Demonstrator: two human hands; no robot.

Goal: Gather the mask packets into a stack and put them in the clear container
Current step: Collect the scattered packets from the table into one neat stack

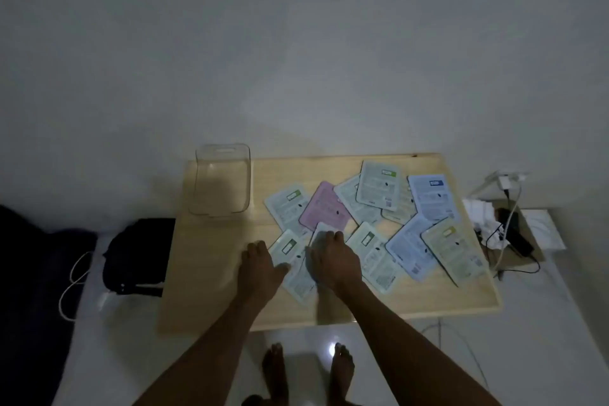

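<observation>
Bare feet [308, 372] stand on the pale floor at the bottom edge, just short of the near side of a light wooden table [211, 290]. Both forearms reach up from there onto the tabletop. Flat on the wood, the left hand [260, 269] has its fingers spread and its thumb lying on the edge of a green-labelled mask packet [287, 249]; it grips nothing. Just beside it, the right hand [333, 259] presses palm down on a white packet [321, 234] that overlaps the green-labelled one, fingers loosely extended and open; whether any fingertip curls under an edge cannot be told. Scattered mask packets [369, 254] fan out to the right of the hands, none yet stacked: a pink packet [326, 208] sits just beyond the right hand, a pale blue one [433, 196] lies toward the far right corner, and a yellow-labelled one [453, 249] rests near the right edge, several overlapping each other. Farther back on the left, the clear container [222, 180] stands upright and well apart from the packets, with nothing inside it. Off the table, a black bag [138, 255] lies to the left with a white cable [71, 280] beside it, and a charger with cords [509, 231] sits to the right. A plain grey wall [296, 43] fills the background.
</observation>
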